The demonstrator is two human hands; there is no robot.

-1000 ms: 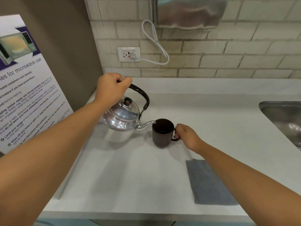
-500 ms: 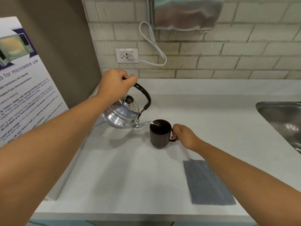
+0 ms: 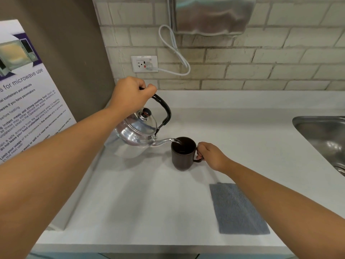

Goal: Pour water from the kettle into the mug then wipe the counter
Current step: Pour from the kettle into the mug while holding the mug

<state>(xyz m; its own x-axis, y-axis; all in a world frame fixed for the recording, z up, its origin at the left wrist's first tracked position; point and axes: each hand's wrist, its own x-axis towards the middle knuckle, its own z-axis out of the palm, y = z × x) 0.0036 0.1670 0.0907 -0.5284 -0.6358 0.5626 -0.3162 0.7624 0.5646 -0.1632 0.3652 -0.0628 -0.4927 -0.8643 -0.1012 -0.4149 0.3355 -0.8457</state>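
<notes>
My left hand (image 3: 131, 95) grips the black handle of a shiny steel kettle (image 3: 137, 132), which hangs tilted above the white counter (image 3: 149, 202). Its spout reaches over the rim of a dark brown mug (image 3: 182, 153), and a thin stream of water runs from the spout into the mug. The mug stands upright on the counter. My right hand (image 3: 211, 156) holds the mug by its handle on the right side. A grey cloth (image 3: 238, 209) lies flat on the counter, in front of the mug and to its right, under my right forearm.
A steel sink (image 3: 321, 139) is set into the counter at the right edge. A leaning microwave-use poster (image 3: 28, 94) stands at the left. On the brick wall behind are a socket (image 3: 144, 63) with a white cable and a metal dispenser (image 3: 212, 14).
My left hand has lifted and tipped the kettle further toward the mug, bringing the spout over its rim; water now runs into the mug. My right hand has stayed on the mug's handle.
</notes>
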